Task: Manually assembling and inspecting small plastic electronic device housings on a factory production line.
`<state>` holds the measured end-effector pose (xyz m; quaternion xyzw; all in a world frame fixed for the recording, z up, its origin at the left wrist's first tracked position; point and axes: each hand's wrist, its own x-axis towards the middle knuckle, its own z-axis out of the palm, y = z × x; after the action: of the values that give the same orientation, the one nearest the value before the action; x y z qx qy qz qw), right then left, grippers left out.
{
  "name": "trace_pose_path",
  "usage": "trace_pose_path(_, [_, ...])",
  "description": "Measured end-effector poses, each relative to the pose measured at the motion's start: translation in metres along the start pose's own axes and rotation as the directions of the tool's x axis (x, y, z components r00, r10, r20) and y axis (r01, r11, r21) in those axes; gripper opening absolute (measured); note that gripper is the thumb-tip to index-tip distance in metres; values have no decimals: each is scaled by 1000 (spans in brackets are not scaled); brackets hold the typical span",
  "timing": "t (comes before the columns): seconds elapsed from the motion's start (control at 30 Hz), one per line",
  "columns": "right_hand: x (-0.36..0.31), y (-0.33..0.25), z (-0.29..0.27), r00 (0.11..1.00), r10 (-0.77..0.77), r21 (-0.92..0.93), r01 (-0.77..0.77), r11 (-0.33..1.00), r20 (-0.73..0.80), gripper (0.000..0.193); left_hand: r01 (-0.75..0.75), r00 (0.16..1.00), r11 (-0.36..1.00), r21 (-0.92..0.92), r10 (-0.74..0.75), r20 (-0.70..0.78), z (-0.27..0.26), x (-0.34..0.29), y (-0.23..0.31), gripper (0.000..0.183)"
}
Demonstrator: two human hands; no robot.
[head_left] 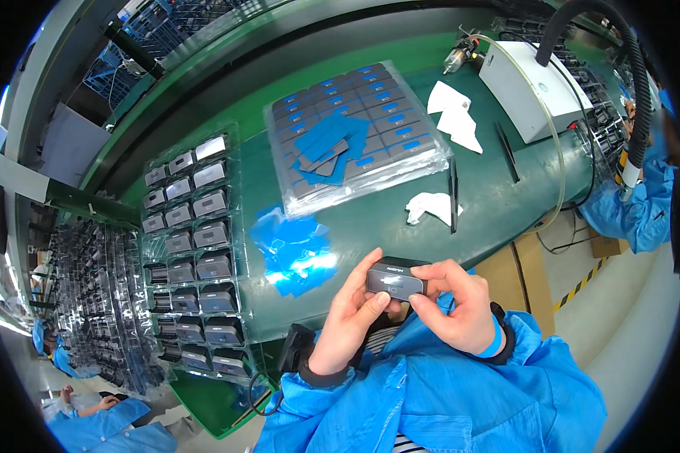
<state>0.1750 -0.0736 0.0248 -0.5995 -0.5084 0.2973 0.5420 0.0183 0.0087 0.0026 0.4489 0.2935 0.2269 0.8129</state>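
In the lower middle of the frame, a small black-and-grey device (395, 285) sits between the person's two bare hands, above the near edge of the green table (381, 215). The left hand (353, 306) is closed around its left end, thumb at the lower front edge; the right hand (461, 300) pinches its right end between thumb and forefinger. Left of centre, loose glossy blue film sheets (293, 253) lie spread on the table, and further left a clear plastic tray (236, 226) holds rows of similar devices, some with paler grey faces toward the top. In the upper middle, a wrapped block of dark grey pieces (404, 121) with blue marks carries blue sheets (353, 134) and a loose grey piece (325, 158). To its right lie crumpled white wipes (455, 121) and two dark slender tools (508, 151), one touching a second white wipe (431, 207). A white box-shaped machine (525, 90) stands at upper right, beside a black ribbed hose (641, 75).
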Motion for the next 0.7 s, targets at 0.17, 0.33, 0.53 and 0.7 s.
trace_pose_path(0.17, [0,4,1,999,-38,-37,37,999,-17,28,2,1000,1000,-12,-2,12,0,4,-5,58])
trace_pose_path(0.33, [-1,6,1,995,-102,-118,99,988,-15,29,8,1000,1000,10,-9,20,0,6,-7,58])
trace_pose_path(0.53, [1,19,5,986,-165,-121,161,980,-23,24,-84,987,992,92,95,-126,10,2,-6,62])
trace_pose_path(0.7, [2,25,16,996,14,17,-13,1000,-83,16,-204,939,949,239,259,-227,16,-1,-15,66])
